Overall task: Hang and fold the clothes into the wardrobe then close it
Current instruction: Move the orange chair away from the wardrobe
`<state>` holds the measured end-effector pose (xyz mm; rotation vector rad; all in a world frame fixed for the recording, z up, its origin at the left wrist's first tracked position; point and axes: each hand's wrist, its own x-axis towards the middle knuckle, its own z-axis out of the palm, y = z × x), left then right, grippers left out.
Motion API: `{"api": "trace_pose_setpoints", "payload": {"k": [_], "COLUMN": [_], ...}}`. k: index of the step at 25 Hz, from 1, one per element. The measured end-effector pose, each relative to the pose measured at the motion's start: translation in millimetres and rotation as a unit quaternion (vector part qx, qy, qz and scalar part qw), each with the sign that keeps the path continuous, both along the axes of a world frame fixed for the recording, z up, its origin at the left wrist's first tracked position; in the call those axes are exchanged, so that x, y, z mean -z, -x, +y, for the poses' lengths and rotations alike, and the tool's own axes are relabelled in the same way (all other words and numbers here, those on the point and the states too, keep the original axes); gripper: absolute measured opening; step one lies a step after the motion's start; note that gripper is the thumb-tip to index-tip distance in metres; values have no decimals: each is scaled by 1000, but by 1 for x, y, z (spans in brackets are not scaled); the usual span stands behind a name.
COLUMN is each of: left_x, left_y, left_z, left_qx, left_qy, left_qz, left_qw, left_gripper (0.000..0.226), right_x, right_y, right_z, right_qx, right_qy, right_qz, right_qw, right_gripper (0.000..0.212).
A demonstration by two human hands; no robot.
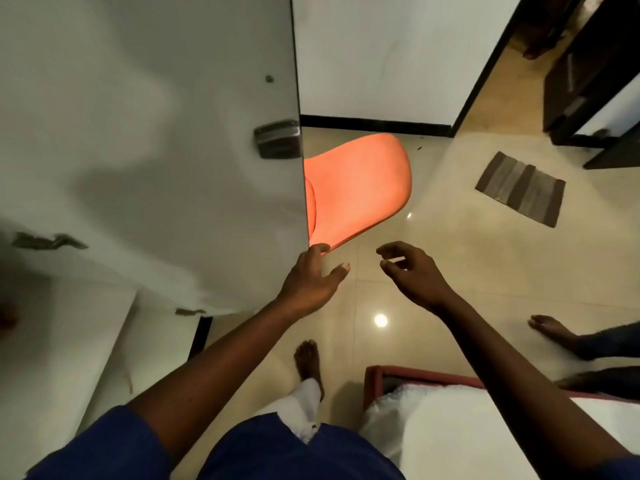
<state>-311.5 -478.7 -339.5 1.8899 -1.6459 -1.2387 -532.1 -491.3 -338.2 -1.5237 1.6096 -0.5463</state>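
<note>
A white wardrobe door (149,140) fills the left half of the view, with a metal handle (277,138) near its right edge. My left hand (311,278) reaches up to the door's lower right edge, fingertips touching it and thumb spread apart. My right hand (412,271) hovers to the right over the floor, fingers loosely curled and holding nothing. No clothes show in either hand.
An orange chair (360,188) stands just behind the door edge. A striped brown mat (519,188) lies on the glossy tiled floor (450,271). A bed with white bedding (467,434) sits at the lower right. Another person's bare foot (554,329) is at the right.
</note>
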Motion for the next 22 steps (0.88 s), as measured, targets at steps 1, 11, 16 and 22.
{"api": "trace_pose_setpoints", "payload": {"k": [1, 11, 16, 22], "left_x": [4, 12, 21, 47], "left_y": [5, 60, 80, 109], "left_z": [-18, -123, -146, -188], "left_qx": [6, -62, -112, -208], "left_qy": [-19, -130, -179, -245], "left_qz": [9, 114, 136, 137], "left_qw": [1000, 983, 968, 937], "left_gripper": [65, 57, 52, 50], "right_x": [0, -6, 4, 44], "right_y": [7, 43, 56, 80], "right_z": [-13, -114, -182, -295], "right_qx": [22, 99, 60, -23], "right_qy": [-13, -70, -70, -82], "right_qz": [5, 22, 40, 74], "right_qw": [1000, 992, 995, 994], "right_gripper": [24, 27, 29, 47]}}
